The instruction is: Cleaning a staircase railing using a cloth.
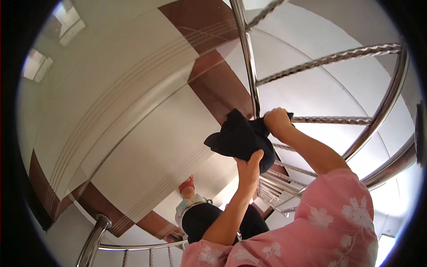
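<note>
A black cloth is bunched between both my hands, beside the metal stair railing. My left hand grips the lower part of the cloth, with the thumb showing on top. Higher up and to the right, my right hand closes around the cloth where it meets a twisted metal baluster. The cloth hides part of the lower rail and most of my left fingers.
Pale stair treads with brown edge strips lie below. A curved handrail runs at the right, and a metal post stands at the lower left. My foot in a red sandal rests on a step.
</note>
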Demonstrator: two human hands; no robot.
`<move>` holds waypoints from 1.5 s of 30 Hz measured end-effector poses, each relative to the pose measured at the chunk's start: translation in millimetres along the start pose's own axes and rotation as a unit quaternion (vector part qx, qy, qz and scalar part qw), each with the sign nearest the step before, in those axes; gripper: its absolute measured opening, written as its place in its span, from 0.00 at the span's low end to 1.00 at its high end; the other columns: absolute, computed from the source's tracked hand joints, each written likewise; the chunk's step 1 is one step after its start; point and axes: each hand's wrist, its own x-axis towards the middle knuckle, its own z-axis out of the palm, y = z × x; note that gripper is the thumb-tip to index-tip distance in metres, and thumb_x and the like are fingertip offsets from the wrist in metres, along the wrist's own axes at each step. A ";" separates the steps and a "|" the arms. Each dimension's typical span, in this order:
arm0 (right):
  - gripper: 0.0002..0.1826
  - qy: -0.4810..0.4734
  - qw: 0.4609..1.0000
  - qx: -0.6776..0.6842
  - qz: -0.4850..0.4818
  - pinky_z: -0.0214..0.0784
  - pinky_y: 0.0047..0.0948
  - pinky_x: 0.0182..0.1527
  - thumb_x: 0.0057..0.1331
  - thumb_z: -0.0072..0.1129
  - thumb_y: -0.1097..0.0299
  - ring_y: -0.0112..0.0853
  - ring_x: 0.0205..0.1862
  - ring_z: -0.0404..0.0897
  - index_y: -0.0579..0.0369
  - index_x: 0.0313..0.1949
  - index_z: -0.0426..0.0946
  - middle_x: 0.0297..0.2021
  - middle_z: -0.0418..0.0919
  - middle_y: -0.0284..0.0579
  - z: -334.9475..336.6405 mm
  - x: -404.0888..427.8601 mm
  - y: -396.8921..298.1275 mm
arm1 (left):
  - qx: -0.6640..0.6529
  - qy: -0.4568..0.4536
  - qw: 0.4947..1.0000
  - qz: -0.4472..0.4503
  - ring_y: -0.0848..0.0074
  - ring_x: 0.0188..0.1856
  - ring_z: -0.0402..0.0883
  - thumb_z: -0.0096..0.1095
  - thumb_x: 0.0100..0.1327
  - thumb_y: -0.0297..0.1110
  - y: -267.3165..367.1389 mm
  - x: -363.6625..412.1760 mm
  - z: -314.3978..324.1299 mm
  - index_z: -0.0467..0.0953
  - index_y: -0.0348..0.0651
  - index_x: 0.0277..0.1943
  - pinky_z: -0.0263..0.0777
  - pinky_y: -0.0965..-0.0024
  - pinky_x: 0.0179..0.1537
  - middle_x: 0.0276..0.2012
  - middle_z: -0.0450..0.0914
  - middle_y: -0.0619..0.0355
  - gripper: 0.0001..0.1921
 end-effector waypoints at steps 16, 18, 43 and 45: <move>0.13 0.166 0.978 -0.094 -0.087 0.59 0.44 0.45 0.54 0.51 0.64 0.45 0.45 0.68 0.53 0.35 0.79 0.39 0.72 0.47 -0.3 -52.3 12.3 | 0.054 -0.023 0.998 0.021 0.72 0.40 0.74 0.56 0.46 0.25 -39.6 -58.8 -30.9 0.68 0.41 0.47 0.69 0.71 0.45 0.38 0.74 0.59 0.21; 0.12 0.175 0.973 -0.093 -0.118 0.60 0.41 0.43 0.49 0.56 0.64 0.42 0.43 0.69 0.52 0.34 0.79 0.38 0.73 0.45 -13.1 -79.5 37.0 | 0.047 -0.006 0.999 -0.016 0.72 0.40 0.75 0.57 0.46 0.26 -40.3 -98.6 -4.5 0.69 0.40 0.46 0.69 0.72 0.45 0.38 0.74 0.58 0.20; 0.33 0.634 0.706 0.277 0.153 0.54 0.45 0.50 0.41 0.54 0.77 0.52 0.56 0.58 0.43 0.52 0.67 0.57 0.56 0.55 -58.9 -360.7 141.1 | 0.111 -0.115 0.986 0.043 0.71 0.42 0.75 0.55 0.53 0.27 20.6 -268.3 160.3 0.71 0.37 0.43 0.68 0.71 0.48 0.39 0.75 0.56 0.13; 0.33 0.644 0.695 0.274 0.165 0.53 0.45 0.51 0.40 0.55 0.77 0.52 0.56 0.59 0.43 0.51 0.68 0.58 0.55 0.56 -53.2 -356.0 142.4 | 0.085 -0.143 0.984 0.056 0.70 0.42 0.75 0.55 0.53 0.28 16.4 -272.5 170.8 0.72 0.37 0.43 0.68 0.70 0.49 0.38 0.76 0.56 0.13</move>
